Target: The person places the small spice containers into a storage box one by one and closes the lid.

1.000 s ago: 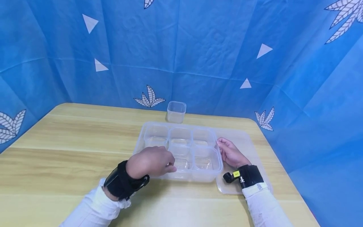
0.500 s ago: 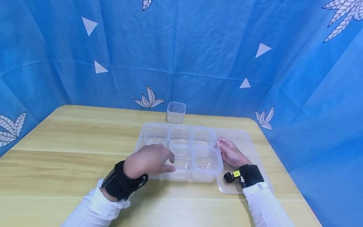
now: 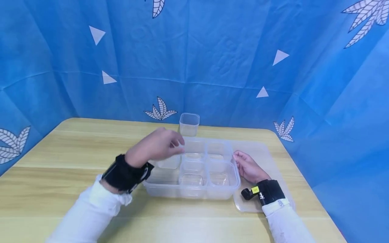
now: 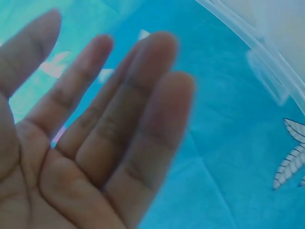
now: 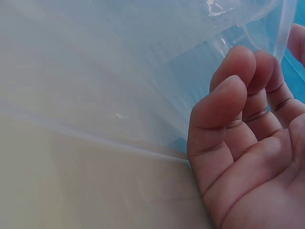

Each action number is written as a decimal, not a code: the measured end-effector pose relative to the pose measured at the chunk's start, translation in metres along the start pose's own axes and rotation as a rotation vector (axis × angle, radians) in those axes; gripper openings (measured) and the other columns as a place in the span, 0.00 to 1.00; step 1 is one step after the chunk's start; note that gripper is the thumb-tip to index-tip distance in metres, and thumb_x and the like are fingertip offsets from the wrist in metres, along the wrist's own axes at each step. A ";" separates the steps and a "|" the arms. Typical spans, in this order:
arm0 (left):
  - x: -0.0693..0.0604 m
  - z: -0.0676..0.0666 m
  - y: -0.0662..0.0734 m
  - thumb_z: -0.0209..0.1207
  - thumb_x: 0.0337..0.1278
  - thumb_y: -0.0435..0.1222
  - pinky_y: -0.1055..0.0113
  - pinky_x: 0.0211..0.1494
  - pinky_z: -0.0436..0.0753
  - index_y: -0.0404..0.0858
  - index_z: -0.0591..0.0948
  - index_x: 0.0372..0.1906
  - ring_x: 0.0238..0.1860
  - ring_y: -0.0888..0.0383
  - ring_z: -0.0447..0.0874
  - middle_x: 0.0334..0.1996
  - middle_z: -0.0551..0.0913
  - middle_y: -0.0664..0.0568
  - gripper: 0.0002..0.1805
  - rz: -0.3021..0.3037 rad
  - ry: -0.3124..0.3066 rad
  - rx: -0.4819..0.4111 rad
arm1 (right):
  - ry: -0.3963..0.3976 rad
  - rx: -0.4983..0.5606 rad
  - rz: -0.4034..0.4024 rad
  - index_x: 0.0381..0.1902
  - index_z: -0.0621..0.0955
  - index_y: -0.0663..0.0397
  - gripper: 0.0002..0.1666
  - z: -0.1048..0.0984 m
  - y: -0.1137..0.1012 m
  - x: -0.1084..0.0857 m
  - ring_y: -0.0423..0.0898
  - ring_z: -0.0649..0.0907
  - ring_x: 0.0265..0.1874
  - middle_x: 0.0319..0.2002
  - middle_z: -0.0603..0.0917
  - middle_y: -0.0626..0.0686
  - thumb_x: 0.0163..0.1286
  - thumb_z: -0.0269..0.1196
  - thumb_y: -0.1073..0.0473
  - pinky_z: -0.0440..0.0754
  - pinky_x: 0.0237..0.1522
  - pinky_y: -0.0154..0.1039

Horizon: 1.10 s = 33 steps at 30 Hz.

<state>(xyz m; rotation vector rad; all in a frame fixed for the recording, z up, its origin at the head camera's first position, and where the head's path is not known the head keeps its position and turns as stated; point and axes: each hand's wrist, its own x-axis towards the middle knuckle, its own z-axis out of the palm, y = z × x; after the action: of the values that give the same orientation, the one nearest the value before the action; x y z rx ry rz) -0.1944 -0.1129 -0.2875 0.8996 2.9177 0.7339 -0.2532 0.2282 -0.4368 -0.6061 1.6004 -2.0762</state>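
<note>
My left hand (image 3: 156,145) hangs over the back left of a large clear plastic box (image 3: 161,192), fingers slightly bent. The left wrist view shows those fingers (image 4: 157,114) spread and holding nothing. My right hand (image 3: 249,170) holds the box's right edge; its curled fingers (image 5: 217,109) lie against the outer wall, with the thumb by the rim. Several small clear square tubs (image 3: 192,180) fill the box except its front left corner, where bare floor shows. The back left tub (image 3: 168,162) is partly hidden by the left hand.
One more small tub (image 3: 189,125) stands behind the box near the table's back edge. A flat translucent lid (image 3: 261,148) lies on the wooden table (image 3: 76,152) at the right, under my right hand. A blue cloth (image 3: 218,50) hangs behind and beside the table.
My left hand has moved from the front left part of the box up and back toward its far side. The right hand has stayed at the box's right edge.
</note>
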 end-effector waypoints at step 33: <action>0.089 0.020 -0.051 0.56 0.69 0.43 0.44 0.69 0.60 0.41 0.65 0.73 0.72 0.40 0.51 0.74 0.55 0.39 0.31 -0.517 -0.287 0.076 | -0.115 0.026 -0.001 0.37 0.74 0.52 0.08 -0.014 -0.005 -0.034 0.35 0.78 0.24 0.27 0.78 0.43 0.79 0.49 0.58 0.78 0.28 0.26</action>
<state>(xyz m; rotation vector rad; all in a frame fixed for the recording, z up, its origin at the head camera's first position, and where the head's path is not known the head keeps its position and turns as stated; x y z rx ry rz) -0.2932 -0.0941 -0.3161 0.1981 2.7389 0.4170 -0.2347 0.2606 -0.4373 -0.7042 1.5068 -2.0219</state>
